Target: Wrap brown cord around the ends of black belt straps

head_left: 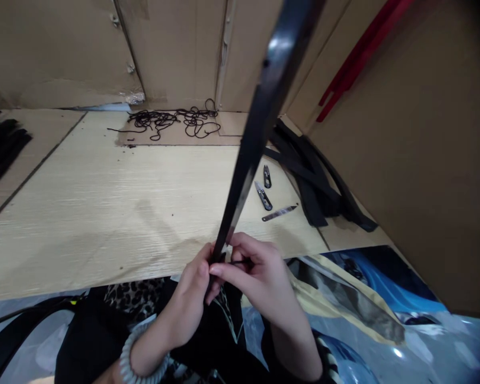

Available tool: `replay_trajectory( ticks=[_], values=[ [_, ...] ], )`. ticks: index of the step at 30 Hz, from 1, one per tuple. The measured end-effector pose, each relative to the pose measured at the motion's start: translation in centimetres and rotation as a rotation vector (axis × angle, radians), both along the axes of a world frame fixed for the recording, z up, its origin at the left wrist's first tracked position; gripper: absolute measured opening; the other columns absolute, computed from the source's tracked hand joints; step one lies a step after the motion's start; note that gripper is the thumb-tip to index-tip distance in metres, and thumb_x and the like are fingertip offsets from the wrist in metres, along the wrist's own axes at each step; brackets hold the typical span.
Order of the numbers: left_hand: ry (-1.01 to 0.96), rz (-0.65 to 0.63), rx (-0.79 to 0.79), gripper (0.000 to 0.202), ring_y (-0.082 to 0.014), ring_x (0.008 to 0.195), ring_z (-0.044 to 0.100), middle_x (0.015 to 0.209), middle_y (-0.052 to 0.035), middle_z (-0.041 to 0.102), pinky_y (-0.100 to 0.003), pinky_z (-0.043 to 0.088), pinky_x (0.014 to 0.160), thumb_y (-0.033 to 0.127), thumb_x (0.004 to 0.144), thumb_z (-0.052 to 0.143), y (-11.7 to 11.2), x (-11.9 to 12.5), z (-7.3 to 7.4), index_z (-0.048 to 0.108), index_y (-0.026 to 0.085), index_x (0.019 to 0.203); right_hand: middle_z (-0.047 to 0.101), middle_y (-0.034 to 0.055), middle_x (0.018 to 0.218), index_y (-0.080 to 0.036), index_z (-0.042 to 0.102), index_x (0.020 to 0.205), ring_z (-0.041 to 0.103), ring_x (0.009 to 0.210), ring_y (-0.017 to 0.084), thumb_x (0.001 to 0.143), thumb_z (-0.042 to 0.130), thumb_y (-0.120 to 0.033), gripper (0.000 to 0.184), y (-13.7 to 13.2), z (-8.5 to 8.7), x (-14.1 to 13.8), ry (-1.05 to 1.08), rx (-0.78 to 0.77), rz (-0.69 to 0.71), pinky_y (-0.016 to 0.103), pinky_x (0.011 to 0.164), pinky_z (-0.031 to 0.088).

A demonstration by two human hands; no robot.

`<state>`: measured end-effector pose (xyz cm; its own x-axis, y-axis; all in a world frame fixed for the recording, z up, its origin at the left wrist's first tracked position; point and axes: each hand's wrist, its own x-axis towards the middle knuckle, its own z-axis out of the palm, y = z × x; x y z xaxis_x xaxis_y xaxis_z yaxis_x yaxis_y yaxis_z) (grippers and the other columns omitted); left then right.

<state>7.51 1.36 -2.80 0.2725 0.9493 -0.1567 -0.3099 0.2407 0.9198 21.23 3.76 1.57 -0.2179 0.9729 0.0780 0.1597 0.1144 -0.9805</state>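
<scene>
A long, narrow black strip (250,144) rises from between my hands toward the top of the view, glossy and blurred at its upper end. My left hand (186,298) is closed around its lower end, with the thumb pressed along its side. Close against it, my right hand (260,272) has fingers bent and thumb tip at the same end of the strip. Something small and dark shows under the right fingers; I cannot make out what it is. Beyond my right hand lie two thread snips (263,196) and a slim pointed metal blade (279,213).
Tangled black cord (160,120) lies at the table's back edge. Flat black strips (312,181) are piled at right, and a dark bundle (2,146) sits at far left. Cardboard walls (176,53) enclose the pale table (84,213). A red strip (356,58) hangs at right.
</scene>
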Motion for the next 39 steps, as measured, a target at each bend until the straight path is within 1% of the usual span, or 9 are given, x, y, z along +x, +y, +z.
replay_trajectory(
  ticks=[6, 10, 14, 18, 20, 24, 28, 36, 39],
  values=[
    [-0.288, -0.246, -0.285, 0.063, -0.0037, 0.038, 0.025, 0.049, 0.0080, 0.033, -0.021, 0.021, 0.044, 0.077, 0.080, 0.044, 0.4, 0.1, 0.2, 0.053, 0.016, 0.070, 0.039, -0.0088, 0.050, -0.018, 0.061, 0.076, 0.043, 0.042, 0.006, 0.080, 0.072, -0.030, 0.017, 0.6, -0.2, 0.8, 0.050, -0.015, 0.076, 0.020, 0.042, 0.031],
    [-0.354, -0.359, -0.374, 0.066, -0.0047, 0.032, 0.029, 0.043, 0.0069, 0.039, -0.021, 0.022, 0.041, 0.080, 0.079, 0.039, 1.0, 0.0, 0.6, 0.053, 0.016, 0.070, 0.039, -0.0089, 0.049, -0.019, 0.058, 0.075, 0.047, 0.040, 0.007, 0.083, 0.068, -0.032, 0.019, 0.7, -0.5, 0.8, 0.034, -0.016, 0.065, 0.020, 0.040, 0.029],
    [-0.013, -0.106, -0.158, 0.055, -0.0137, 0.050, 0.057, 0.062, -0.0023, 0.063, -0.025, 0.043, 0.052, 0.069, 0.087, 0.042, 1.2, 0.1, 1.0, 0.060, 0.017, 0.080, 0.041, -0.0093, 0.045, -0.020, 0.056, 0.075, 0.046, 0.036, 0.008, 0.086, 0.065, -0.036, 0.021, 0.5, -0.7, 0.2, -0.016, -0.017, -0.068, 0.020, 0.039, 0.032],
    [0.221, 0.166, 0.006, 0.035, -0.0117, 0.061, 0.058, 0.065, 0.0018, 0.061, -0.021, 0.046, 0.060, 0.050, 0.090, 0.055, 1.0, 0.3, 1.2, 0.059, 0.019, 0.075, 0.044, -0.0086, 0.047, -0.019, 0.059, 0.078, 0.049, 0.040, 0.008, 0.086, 0.065, -0.035, 0.018, 0.5, -0.6, 0.0, -0.045, -0.001, -0.097, 0.020, 0.044, 0.036],
    [0.133, 0.125, -0.079, 0.042, -0.0104, 0.049, 0.053, 0.054, 0.0028, 0.056, -0.021, 0.042, 0.051, 0.054, 0.090, 0.051, 0.9, 0.2, 1.1, 0.058, 0.018, 0.069, 0.040, -0.0090, 0.048, -0.018, 0.064, 0.082, 0.042, 0.041, 0.006, 0.084, 0.068, -0.033, 0.016, 0.7, -0.6, 0.2, -0.030, -0.017, -0.023, 0.019, 0.043, 0.031],
    [-0.161, -0.157, -0.359, 0.057, -0.0083, 0.029, 0.039, 0.034, 0.0030, 0.043, -0.021, 0.027, 0.036, 0.062, 0.089, 0.037, 1.2, -0.3, 0.7, 0.053, 0.017, 0.056, 0.031, -0.0094, 0.055, -0.016, 0.070, 0.096, 0.030, 0.048, 0.005, 0.075, 0.076, -0.032, 0.027, 1.7, -1.2, 0.7, 0.099, -0.104, 0.120, 0.019, 0.044, 0.025],
    [-0.308, -0.296, -0.400, 0.055, -0.0059, 0.026, 0.032, 0.031, 0.0047, 0.038, -0.022, 0.020, 0.037, 0.059, 0.088, 0.036, 1.4, -0.6, 0.6, 0.051, 0.017, 0.055, 0.028, -0.0095, 0.056, -0.016, 0.068, 0.088, 0.026, 0.048, 0.005, 0.070, 0.079, -0.032, 0.026, 2.1, -1.8, 0.6, 0.205, -0.174, 0.130, 0.019, 0.043, 0.021],
    [0.154, 0.056, -0.023, 0.049, -0.0114, 0.057, 0.053, 0.063, 0.0006, 0.056, -0.023, 0.043, 0.057, 0.061, 0.089, 0.048, 1.0, -0.1, 1.3, 0.058, 0.017, 0.070, 0.028, -0.0116, 0.054, -0.019, 0.054, 0.080, 0.042, 0.040, 0.006, 0.077, 0.072, -0.036, 0.025, 1.4, -1.4, -0.2, 0.227, -0.210, -0.031, 0.018, 0.043, 0.034],
    [0.087, 0.066, -0.049, 0.052, -0.0106, 0.050, 0.052, 0.056, 0.0011, 0.055, -0.024, 0.042, 0.055, 0.059, 0.093, 0.043, 1.0, -0.1, 1.1, 0.059, 0.016, 0.068, 0.028, -0.0112, 0.053, -0.020, 0.052, 0.077, 0.048, 0.043, 0.008, 0.079, 0.070, -0.035, 0.024, 1.3, -1.3, -0.1, 0.218, -0.187, -0.043, 0.020, 0.047, 0.037]
  ],
)
